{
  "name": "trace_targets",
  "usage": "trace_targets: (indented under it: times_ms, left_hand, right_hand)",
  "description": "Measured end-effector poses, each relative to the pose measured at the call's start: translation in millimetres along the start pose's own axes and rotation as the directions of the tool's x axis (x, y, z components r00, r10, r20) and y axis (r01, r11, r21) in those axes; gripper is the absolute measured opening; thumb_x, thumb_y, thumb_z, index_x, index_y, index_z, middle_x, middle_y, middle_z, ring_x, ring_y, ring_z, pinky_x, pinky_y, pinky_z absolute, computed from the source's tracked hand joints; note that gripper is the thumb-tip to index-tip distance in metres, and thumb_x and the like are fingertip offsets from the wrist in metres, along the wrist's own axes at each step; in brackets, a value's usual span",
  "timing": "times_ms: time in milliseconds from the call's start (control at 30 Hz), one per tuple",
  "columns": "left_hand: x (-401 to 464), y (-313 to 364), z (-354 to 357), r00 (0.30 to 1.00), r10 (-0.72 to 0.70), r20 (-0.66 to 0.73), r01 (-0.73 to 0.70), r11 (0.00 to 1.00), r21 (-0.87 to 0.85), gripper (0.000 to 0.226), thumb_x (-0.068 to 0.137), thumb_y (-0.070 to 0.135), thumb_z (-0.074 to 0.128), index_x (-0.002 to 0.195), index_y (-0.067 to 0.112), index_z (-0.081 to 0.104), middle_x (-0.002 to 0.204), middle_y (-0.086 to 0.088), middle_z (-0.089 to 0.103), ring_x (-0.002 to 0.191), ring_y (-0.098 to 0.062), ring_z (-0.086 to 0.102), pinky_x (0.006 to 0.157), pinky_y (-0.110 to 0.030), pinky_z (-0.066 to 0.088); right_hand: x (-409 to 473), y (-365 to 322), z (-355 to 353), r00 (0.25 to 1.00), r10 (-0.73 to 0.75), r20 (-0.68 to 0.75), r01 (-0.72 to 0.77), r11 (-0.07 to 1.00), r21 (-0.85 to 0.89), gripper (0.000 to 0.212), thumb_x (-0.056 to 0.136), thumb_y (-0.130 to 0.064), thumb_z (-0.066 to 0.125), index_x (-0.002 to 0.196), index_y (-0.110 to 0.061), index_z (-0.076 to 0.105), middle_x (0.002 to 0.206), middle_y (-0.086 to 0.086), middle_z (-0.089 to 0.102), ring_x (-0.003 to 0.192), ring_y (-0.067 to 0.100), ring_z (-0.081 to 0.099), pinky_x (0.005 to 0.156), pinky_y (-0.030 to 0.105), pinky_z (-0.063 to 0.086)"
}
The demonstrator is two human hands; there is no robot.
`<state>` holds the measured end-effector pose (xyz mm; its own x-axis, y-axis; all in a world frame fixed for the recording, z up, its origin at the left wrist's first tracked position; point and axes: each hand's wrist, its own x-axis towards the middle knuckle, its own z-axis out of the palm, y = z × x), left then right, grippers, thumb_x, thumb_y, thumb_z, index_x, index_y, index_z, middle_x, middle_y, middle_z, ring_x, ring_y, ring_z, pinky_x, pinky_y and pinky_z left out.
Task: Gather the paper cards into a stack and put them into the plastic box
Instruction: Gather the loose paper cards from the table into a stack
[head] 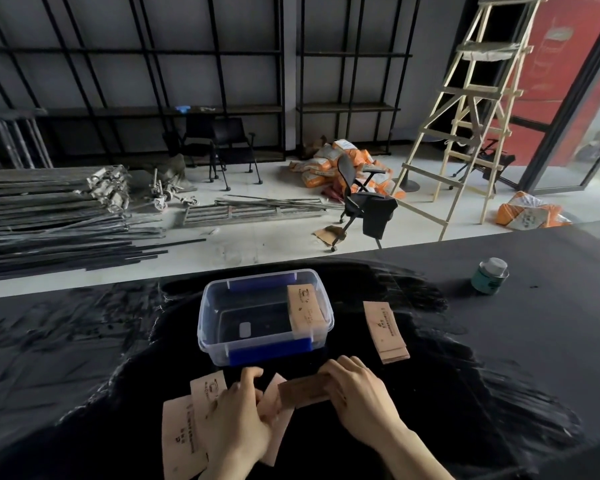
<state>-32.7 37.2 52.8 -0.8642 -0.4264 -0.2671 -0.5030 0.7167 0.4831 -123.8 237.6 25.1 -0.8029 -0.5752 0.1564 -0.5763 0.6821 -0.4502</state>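
The right hand (357, 396) pinched a small stack of cards (303, 391) by its right end, so the stack's long axis ran nearly left to right across the tabletop (499, 341), its free end pointing toward the left hand (238, 415). That left hand lay flat, fingers spread and closed on nothing, pressing on the loose cards (187, 427) fanned out beneath it at the near edge; those cards lay with their long axes running roughly away from the person, crosswise to the held stack. The plastic box (265, 317) stood directly beyond both hands, lid off, with one bundle of cards (305, 311) already leaning against its right inner wall. Another small pile (385, 332) rested on the tabletop just right of the box, nearer the right hand than the left. By my reading, the gathering was only partly done (three separate groups lay outside the box), and the next move likely turned on swinging the held stack to match the loose cards' direction before merging them.
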Motion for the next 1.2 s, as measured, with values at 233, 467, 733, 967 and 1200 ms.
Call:
trace_targets:
  times_ms: [233, 467, 733, 967, 1200]
  left_hand:
    - [20, 9, -8, 1.0, -0.006, -0.031, -0.007, 0.904, -0.428, 0.03, 0.088, 0.008, 0.076, 0.099, 0.034, 0.067, 0.095, 0.009, 0.073, 0.096, -0.006, 0.07, 0.093, -0.033, 0.06]
    - [13, 21, -3, 0.962, 0.266, 0.062, -0.213, 0.872, -0.441, 0.04, 0.099, 0.001, 0.057, 0.109, 0.038, 0.069, 0.106, 0.019, 0.076, 0.104, 0.01, 0.068, 0.096, -0.013, 0.054]
    - [3, -32, -7, 0.895, -0.251, -0.37, 0.29, 0.956, 0.053, 0.061, 0.078, 0.057, 0.065, 0.128, 0.028, 0.047, 0.133, -0.004, 0.051, 0.124, -0.027, 0.051, 0.102, -0.042, 0.044]
    - [-2, -42, -12, 0.918, -0.236, -0.318, 0.262, 0.964, 0.039, 0.068, 0.071, 0.052, 0.073, 0.129, 0.034, 0.043, 0.116, 0.002, 0.061, 0.111, -0.022, 0.062, 0.096, -0.04, 0.047]
    - [0, -46, -15, 0.942, 0.059, -0.33, -0.13, 0.972, -0.197, 0.058, 0.08, 0.014, 0.081, 0.113, 0.052, 0.052, 0.108, 0.022, 0.063, 0.086, -0.004, 0.071, 0.071, -0.026, 0.063]
  right_hand:
    - [-1, -1, -10, 0.996, -0.005, 0.095, 0.002, 1.0, 0.028, 0.026, 0.093, -0.022, 0.059, 0.117, -0.033, 0.06, 0.11, -0.014, 0.056, 0.107, 0.013, 0.054, 0.073, 0.024, 0.048]
    - [0, -8, 0, 0.999, -0.006, 0.05, 0.004, 0.999, 0.033, 0.045, 0.094, -0.024, 0.058, 0.135, -0.04, 0.053, 0.121, -0.014, 0.062, 0.112, 0.012, 0.058, 0.083, 0.035, 0.057]
    - [7, -13, 2, 1.0, 0.004, 0.023, -0.004, 1.0, 0.016, 0.024, 0.1, -0.028, 0.056, 0.123, -0.034, 0.06, 0.119, -0.014, 0.065, 0.11, 0.01, 0.057, 0.079, 0.03, 0.052]
    - [13, -22, 8, 0.997, -0.034, 0.064, 0.033, 0.999, 0.02, 0.022, 0.101, -0.027, 0.056, 0.12, -0.035, 0.059, 0.118, -0.015, 0.063, 0.108, 0.008, 0.056, 0.073, 0.023, 0.046]
    - [16, -25, 5, 0.995, -0.047, 0.085, 0.044, 0.998, 0.038, 0.02, 0.101, -0.027, 0.056, 0.12, -0.033, 0.061, 0.119, -0.013, 0.064, 0.107, 0.009, 0.058, 0.077, 0.025, 0.052]
